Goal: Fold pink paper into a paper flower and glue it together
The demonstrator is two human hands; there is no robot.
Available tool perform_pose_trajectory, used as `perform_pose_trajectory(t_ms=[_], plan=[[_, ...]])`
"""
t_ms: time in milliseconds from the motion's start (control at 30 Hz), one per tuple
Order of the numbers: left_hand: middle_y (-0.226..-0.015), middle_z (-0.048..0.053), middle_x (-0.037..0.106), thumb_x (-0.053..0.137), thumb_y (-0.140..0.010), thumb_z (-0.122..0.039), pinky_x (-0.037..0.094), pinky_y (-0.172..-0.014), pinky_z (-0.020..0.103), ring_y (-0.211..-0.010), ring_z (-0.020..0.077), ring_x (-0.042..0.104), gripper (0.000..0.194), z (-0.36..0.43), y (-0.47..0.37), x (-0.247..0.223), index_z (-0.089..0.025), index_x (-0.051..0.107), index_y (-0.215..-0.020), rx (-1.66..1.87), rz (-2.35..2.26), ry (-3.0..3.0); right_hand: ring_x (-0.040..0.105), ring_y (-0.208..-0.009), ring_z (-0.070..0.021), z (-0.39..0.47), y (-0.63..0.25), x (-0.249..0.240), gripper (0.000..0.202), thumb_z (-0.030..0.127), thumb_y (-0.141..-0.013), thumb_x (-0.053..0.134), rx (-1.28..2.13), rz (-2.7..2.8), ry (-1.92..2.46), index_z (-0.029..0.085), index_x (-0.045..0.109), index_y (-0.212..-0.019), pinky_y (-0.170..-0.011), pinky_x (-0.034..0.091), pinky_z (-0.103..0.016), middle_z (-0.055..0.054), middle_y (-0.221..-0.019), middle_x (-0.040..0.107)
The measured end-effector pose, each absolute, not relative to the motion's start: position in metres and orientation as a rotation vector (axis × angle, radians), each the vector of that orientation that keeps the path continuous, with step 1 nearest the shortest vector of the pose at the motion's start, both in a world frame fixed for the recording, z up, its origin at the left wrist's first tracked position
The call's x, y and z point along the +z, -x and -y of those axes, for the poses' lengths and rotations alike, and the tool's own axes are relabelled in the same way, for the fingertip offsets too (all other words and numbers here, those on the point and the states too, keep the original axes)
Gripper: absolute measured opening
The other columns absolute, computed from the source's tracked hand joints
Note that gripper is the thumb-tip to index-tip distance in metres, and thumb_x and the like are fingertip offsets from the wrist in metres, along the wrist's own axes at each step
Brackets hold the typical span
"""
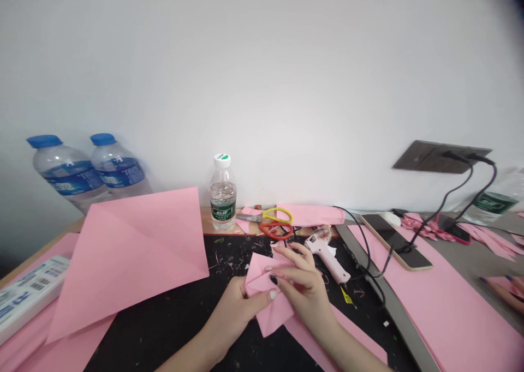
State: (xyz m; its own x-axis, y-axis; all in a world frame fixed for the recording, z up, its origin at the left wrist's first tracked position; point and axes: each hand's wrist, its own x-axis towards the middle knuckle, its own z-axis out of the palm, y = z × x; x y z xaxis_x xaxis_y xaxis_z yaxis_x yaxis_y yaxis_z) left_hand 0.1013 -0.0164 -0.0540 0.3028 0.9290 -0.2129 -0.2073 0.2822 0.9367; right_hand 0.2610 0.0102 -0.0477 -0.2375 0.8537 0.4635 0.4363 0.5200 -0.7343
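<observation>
A folded piece of pink paper (270,312) is held over the black mat, with several creases and flaps showing. My left hand (241,306) grips its left edge, thumb pressed on top. From the right, my right hand (301,279) pinches a flap near the paper's middle with thumb and fingers. Beneath my right forearm lies another pink sheet (344,334). Just beyond the hands are scissors with yellow and red handles (276,223). A white glue gun (329,255) rests to the right of my right hand.
A small water bottle (223,197) stands at the back, larger blue-capped bottles (67,170) at left. Large pink sheets (143,257) and a white box (35,290) lie left. Right are a phone (395,241), cords from a wall socket (434,156) and another person's hand (503,293).
</observation>
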Motion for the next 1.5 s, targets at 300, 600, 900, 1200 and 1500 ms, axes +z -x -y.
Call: perform_pose_trajectory(t_ms=[300,600,900,1200,1500], plan=[[-0.09,0.01,0.071,0.065,-0.075,-0.034,0.049,-0.075,0.034,-0.083,0.0243,0.064,0.036,0.014,-0.102,-0.041,-0.012,0.067,-0.104,1.072,-0.822,-0.758,0.046,-0.115,-0.0275,-0.009,-0.261,-0.046,0.041,0.028,-0.077,0.063,0.894,1.539,0.979,0.027,0.05,-0.116,-0.09,0.044,-0.04,-0.009,-0.124,0.049],[-0.1,0.01,0.068,0.063,-0.077,-0.031,0.048,-0.08,0.037,-0.091,0.0251,0.063,0.051,0.008,-0.094,-0.048,-0.015,0.048,-0.124,1.121,-0.912,-0.935,0.059,-0.091,-0.0215,-0.015,-0.263,-0.045,0.034,0.021,-0.078,0.058,1.113,1.483,0.99,0.026,0.047,-0.11,-0.076,0.05,-0.033,-0.007,-0.104,0.059],[-0.106,0.007,0.065,0.06,-0.078,-0.029,0.045,-0.081,0.028,-0.097,0.0231,0.058,0.025,-0.002,-0.083,-0.05,-0.018,0.064,-0.1,1.132,-1.063,-1.237,0.058,-0.096,-0.0202,-0.021,-0.268,-0.046,0.023,0.015,-0.076,0.061,1.009,1.72,0.998,0.024,0.06,-0.098,-0.086,0.045,-0.033,-0.004,-0.098,0.063],[-0.078,0.004,0.069,0.066,-0.073,-0.031,0.045,-0.061,0.022,-0.074,0.0182,0.06,0.02,0.001,-0.084,-0.054,-0.017,0.073,-0.086,1.066,-1.12,-1.127,0.064,-0.083,-0.0202,-0.02,-0.262,-0.045,0.009,0.02,-0.077,0.062,1.101,1.72,1.043,0.022,0.07,-0.081,-0.079,0.048,-0.033,-0.003,-0.084,0.07],[-0.077,0.003,0.067,0.065,-0.073,-0.032,0.052,-0.056,0.027,-0.065,0.015,0.057,0.029,0.002,-0.084,-0.05,-0.017,0.07,-0.098,0.954,-1.049,-1.027,0.065,-0.072,-0.0186,-0.02,-0.264,-0.044,0.01,0.02,-0.077,0.062,1.112,1.669,1.083,0.022,0.071,-0.073,-0.069,0.05,-0.03,-0.002,-0.075,0.071]])
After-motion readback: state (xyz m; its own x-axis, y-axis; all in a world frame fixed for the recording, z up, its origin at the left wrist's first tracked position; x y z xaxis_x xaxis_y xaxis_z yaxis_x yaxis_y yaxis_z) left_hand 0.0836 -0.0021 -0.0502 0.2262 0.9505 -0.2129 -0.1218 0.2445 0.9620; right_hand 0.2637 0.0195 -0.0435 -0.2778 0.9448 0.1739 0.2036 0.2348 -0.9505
